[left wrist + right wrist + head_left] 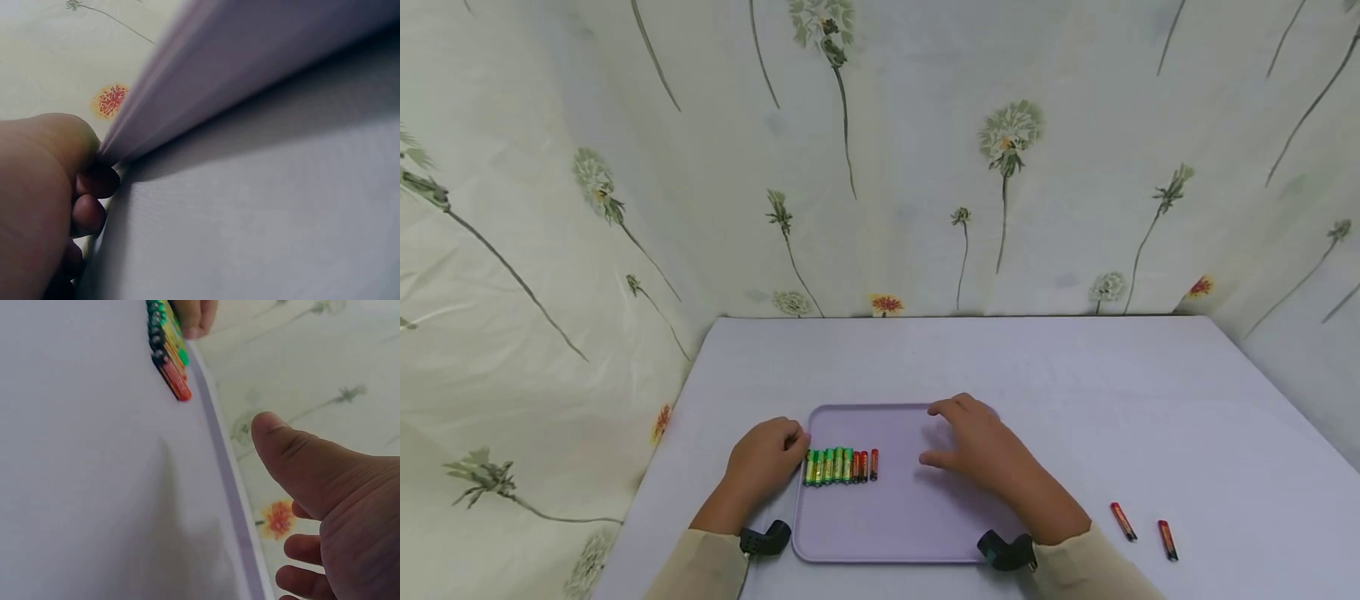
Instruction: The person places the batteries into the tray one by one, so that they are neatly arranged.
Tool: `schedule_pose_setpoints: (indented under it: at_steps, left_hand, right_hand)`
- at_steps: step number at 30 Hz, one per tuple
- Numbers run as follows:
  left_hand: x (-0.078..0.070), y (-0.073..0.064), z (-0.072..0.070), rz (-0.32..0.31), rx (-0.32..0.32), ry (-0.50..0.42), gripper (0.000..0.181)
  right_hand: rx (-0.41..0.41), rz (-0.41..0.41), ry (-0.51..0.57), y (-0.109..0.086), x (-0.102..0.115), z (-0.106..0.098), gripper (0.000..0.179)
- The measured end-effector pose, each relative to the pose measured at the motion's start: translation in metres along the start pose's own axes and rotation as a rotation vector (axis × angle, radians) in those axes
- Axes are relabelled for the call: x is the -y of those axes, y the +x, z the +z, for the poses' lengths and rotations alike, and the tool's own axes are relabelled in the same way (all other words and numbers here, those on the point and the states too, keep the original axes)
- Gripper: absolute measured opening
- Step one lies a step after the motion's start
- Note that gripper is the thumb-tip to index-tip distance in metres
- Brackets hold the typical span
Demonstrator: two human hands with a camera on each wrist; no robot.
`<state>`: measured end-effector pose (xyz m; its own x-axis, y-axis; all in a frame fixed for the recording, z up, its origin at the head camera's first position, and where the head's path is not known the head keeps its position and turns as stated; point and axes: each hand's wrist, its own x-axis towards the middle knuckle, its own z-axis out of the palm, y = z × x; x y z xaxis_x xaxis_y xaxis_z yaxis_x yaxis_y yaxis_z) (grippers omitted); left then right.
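A lilac tray (887,525) lies on the table. Along its left side stretches a row of several green batteries (829,467), continued by three red batteries (863,467); the last red one sits slightly apart. My left hand (765,458) grips the tray's left edge beside the row, its thumb at the rim and fingers curled in the left wrist view. Over the tray's right part hovers my right hand (981,446), thumb and fingers spread apart with nothing between them. In the right wrist view, the battery row (169,347) appears beyond the right thumb (294,447).
Two loose red batteries, one nearer (1123,522) and one farther right (1167,540), lie on the white table (1075,375) right of the tray. Flower-printed cloth (910,167) hangs behind and around the table. Each wrist wears a black device.
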<state>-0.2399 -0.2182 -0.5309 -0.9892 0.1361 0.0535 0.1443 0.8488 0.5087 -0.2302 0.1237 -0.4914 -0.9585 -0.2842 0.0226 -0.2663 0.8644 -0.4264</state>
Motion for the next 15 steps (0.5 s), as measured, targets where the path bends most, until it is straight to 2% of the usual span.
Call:
schedule_pose_setpoints:
  at_steps: [6,15]
  left_hand:
    - [0.001,0.0,0.0,0.0,0.001,-0.003,0.035]
    - [0.003,0.002,0.001,-0.01,0.015,0.009,0.034]
  right_hand:
    - [-0.046,0.024,-0.011,-0.009,-0.025,-0.011,0.07]
    - [-0.06,0.099,-0.009,-0.028,-0.061,-0.027,0.072]
